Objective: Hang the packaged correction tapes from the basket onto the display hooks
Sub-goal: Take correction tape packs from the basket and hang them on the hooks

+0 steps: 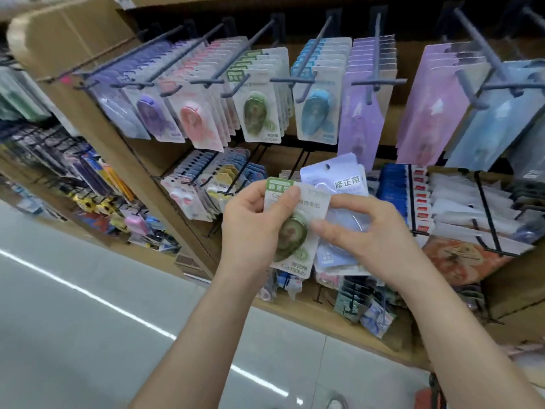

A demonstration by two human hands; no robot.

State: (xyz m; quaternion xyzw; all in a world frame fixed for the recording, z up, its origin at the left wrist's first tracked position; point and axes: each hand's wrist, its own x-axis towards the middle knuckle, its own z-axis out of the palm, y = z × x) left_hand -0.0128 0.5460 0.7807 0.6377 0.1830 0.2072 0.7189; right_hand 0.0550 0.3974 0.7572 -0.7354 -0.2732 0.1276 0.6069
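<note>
My left hand (250, 228) grips a green packaged correction tape (295, 231), thumb across its card. My right hand (359, 234) holds a small stack of pale blue-white correction tape packs (339, 184) just behind and to the right of the green one, and its fingers touch the green pack's edge. Both hands are in front of the lower shelf. Above, display hooks carry rows of packs: purple (153, 113), pink (191, 119), green (256, 113) and blue (317, 110). The basket is out of view.
Long dark hook rods (292, 80) stick out toward me at the top row. More hooks with lilac (365, 107) and light blue packs (501, 113) hang to the right. A lower row (206, 184) holds other stationery. The wooden shelf edge (324, 317) runs below; grey floor (88, 320) at left.
</note>
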